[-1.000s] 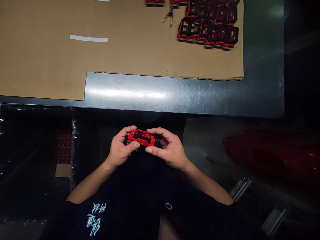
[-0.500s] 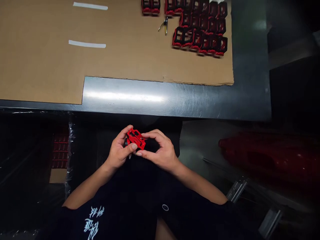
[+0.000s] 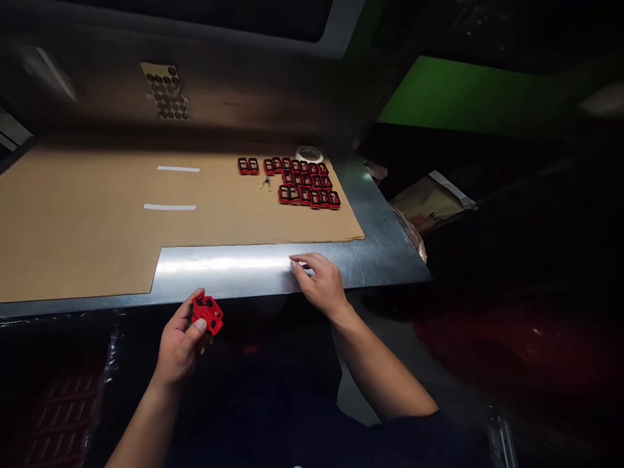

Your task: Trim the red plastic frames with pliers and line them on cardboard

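My left hand (image 3: 181,338) grips a red and black plastic part (image 3: 208,313) just in front of the table edge, thumb across its face. The part has cut-out openings, and its lower side is hidden by the fingers. Away from it, over the bare metal strip of the table, is my right hand (image 3: 318,281). Its thumb and forefinger are drawn together at the tips; whatever may be between them is too small to make out.
On the cardboard sheet (image 3: 229,224) stand rows of similar red and black parts (image 3: 307,195), with small pliers (image 3: 266,183) beside them. A tape roll (image 3: 309,155) lies behind. Two white strips (image 3: 169,208) mark the cardboard. The metal table (image 3: 385,250) borders it; a sticker sheet (image 3: 166,91) hangs behind.
My right hand has let go of the red and black part and moved up over the table edge. My left hand has shifted left with the part. The view has tilted up.
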### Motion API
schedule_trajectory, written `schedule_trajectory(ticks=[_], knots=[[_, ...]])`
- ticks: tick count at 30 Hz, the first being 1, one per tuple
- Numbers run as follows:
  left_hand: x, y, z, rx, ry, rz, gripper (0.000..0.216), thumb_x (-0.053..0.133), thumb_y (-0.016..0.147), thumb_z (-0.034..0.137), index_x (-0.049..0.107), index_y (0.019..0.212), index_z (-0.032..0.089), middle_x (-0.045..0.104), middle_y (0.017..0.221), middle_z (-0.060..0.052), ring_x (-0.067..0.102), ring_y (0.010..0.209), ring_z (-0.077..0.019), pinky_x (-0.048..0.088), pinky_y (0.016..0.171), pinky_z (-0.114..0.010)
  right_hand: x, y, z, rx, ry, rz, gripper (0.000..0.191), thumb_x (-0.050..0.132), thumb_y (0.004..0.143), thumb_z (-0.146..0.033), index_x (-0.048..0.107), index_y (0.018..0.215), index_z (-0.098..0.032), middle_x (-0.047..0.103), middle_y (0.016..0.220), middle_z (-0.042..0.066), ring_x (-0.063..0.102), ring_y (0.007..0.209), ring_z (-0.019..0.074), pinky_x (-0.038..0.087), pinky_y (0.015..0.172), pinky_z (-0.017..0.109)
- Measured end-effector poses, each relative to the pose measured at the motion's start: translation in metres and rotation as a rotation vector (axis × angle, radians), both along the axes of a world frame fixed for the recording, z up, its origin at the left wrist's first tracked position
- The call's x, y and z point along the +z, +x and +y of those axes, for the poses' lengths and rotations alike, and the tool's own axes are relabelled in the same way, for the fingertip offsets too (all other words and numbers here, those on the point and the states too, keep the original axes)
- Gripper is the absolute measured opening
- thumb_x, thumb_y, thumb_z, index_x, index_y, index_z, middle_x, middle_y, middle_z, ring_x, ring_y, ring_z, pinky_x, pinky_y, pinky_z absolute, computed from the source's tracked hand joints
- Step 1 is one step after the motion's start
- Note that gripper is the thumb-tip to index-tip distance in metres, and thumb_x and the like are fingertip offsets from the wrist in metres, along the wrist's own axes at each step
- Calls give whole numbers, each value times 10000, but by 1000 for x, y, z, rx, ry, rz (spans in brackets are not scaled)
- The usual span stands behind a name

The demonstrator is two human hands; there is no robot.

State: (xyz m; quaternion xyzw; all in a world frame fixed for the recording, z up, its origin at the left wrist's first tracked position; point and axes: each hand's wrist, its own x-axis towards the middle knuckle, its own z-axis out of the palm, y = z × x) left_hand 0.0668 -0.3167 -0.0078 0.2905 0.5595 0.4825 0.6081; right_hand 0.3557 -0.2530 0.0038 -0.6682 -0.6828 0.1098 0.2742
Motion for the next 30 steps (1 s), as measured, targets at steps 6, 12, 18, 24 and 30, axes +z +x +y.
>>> schedule_trajectory(ticks=[6, 12, 18, 24, 30], knots=[[-5, 15, 63, -97, 146, 160, 852, 832, 697, 492, 539, 1421, 152, 678, 816, -18, 492, 472, -65, 397, 437, -195, 37, -43, 167, -105, -221, -226, 254, 537, 1040, -264, 707, 1181, -138, 674, 1211, 146, 640, 1153, 277, 514, 1002, 403], [-7, 20, 68, -116, 171, 132, 826, 813, 725, 496, 527, 1412, 137, 645, 789, 0, 459, 464, -47, 365, 433, -183, 52, -78, 232, -188, -354, -268, 378, 642, 1023, -414, 632, 1231, -99, 625, 1230, 127, 627, 1125, 239, 543, 996, 440], [-6, 16, 65, -101, 145, 51, 848, 843, 684, 524, 539, 1386, 158, 652, 799, -5, 444, 442, -39, 334, 411, -169, 14, -83, 185, -120, -330, -247, 332, 545, 1063, -360, 586, 1290, -122, 590, 1287, 131, 588, 1189, 254, 507, 1024, 431], [-8, 10, 71, -94, 141, 123, 832, 868, 660, 523, 582, 1358, 171, 656, 776, -2, 473, 446, -51, 333, 394, -150, 7, -67, 168, -119, -315, -147, 422, 576, 1017, -463, 591, 1298, -149, 551, 1339, 149, 591, 1183, 259, 497, 969, 336], [13, 10, 49, -65, 135, -23, 909, 883, 674, 435, 475, 1443, 174, 667, 755, 6, 531, 455, -81, 404, 390, -173, 31, -51, 123, -12, -264, -28, 303, 545, 1028, -331, 670, 1238, -153, 675, 1164, 93, 647, 1063, 209, 511, 925, 289]])
